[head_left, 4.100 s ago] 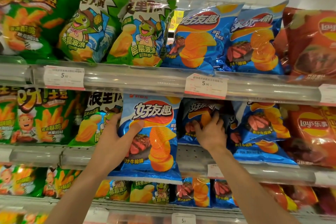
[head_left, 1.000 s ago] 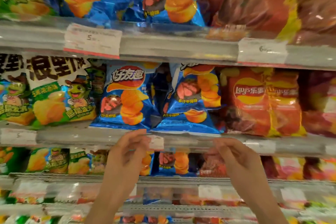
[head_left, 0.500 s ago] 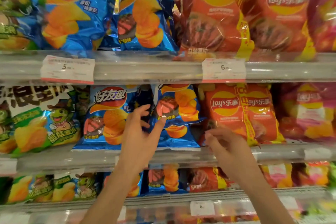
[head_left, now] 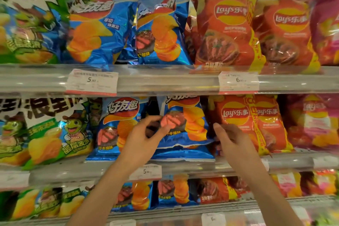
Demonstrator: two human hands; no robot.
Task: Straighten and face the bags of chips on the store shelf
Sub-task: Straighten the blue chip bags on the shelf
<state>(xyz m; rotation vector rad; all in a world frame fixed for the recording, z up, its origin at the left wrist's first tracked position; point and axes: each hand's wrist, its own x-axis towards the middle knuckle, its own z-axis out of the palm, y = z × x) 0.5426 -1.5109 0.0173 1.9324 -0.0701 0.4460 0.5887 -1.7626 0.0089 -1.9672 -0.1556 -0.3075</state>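
Observation:
On the middle shelf two blue chip bags stand side by side. The left blue bag faces forward. The right blue bag sits further back and leans, with another blue bag lying flat under its bottom edge. My left hand is at the right bag's left edge, thumb and fingers curled close to it; whether it grips is unclear. My right hand hovers with fingers apart at the gap between that bag and an orange Lay's bag.
Green chip bags fill the middle shelf's left, orange and pink bags its right. The top shelf holds green, blue and orange bags above price tags. A lower shelf carries smaller bags.
Both hands have risen from the shelf's front rail to the right blue bag. My left hand's fingers have curled at its left edge; my right hand has moved to its right side.

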